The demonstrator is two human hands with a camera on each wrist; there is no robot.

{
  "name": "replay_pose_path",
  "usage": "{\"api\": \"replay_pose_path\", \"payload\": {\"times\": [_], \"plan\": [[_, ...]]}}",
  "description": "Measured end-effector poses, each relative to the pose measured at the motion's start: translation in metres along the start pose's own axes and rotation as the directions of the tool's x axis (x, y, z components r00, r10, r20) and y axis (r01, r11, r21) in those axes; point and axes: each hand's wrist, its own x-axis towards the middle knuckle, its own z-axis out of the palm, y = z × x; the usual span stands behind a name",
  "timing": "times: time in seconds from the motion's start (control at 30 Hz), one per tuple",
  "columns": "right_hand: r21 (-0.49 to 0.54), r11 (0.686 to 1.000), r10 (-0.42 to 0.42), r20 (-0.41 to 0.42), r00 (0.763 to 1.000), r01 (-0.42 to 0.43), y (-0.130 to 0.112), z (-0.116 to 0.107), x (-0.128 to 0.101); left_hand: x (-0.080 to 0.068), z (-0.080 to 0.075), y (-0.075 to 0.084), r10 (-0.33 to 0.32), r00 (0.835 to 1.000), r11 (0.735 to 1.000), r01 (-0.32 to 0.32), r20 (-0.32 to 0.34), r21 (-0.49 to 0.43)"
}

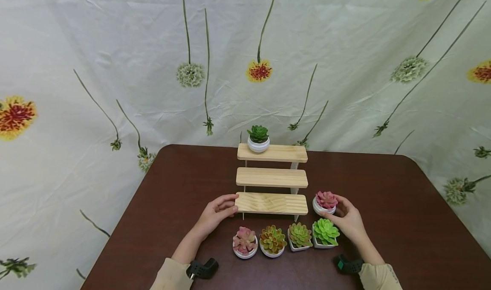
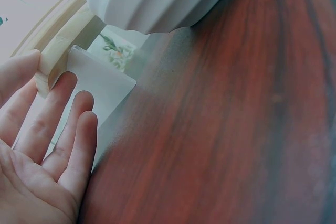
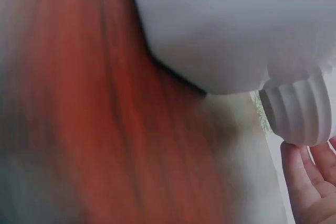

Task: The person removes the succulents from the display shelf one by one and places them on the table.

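Observation:
A three-tier wooden display stand (image 1: 271, 178) rises in steps at the middle of the table. My left hand (image 1: 215, 215) pinches the left end of its lowest board (image 2: 68, 40) between thumb and fingers. To the right of the stand, my right hand (image 1: 348, 219) grips a deep-pink artificial succulent (image 1: 326, 200) by its round white pot (image 3: 299, 108). In the right wrist view the fingers (image 3: 296, 171) touch that ribbed pot, which appears raised off the table. On the top board sits a dark green succulent (image 1: 258, 137) in a white pot, near the left end.
In front of the stand is a row of potted succulents: a pale pink one (image 1: 245, 241), an orange-green one (image 1: 272, 240), a green one with reddish tips (image 1: 299, 236) and a bright green one (image 1: 325, 232). Behind the dark table (image 1: 184, 183) hangs a flowered cloth (image 1: 230, 102).

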Motion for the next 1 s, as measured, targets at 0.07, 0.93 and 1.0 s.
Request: {"api": "replay_pose_path", "payload": {"times": [0.07, 0.93, 1.0], "plan": [[0.000, 1.000, 0.004, 0.002, 1.000, -0.004, 0.0010, 0.0009, -0.0005, 0.0000, 0.0000, 0.0000, 0.000, 1.000, 1.000, 0.000, 0.001, 0.000], [0.007, 1.000, 0.014, 0.019, 1.000, -0.014, 0.0043, 0.0073, -0.0012, 0.0000, 0.0000, 0.0005, 0.004, 1.000, 1.000, -0.004, 0.003, 0.000], [0.003, 1.000, 0.016, 0.028, 0.999, -0.016, 0.0042, 0.0072, -0.0011, 0.0001, -0.0001, 0.0005, 0.005, 1.000, 1.000, -0.005, 0.003, 0.000]]}}
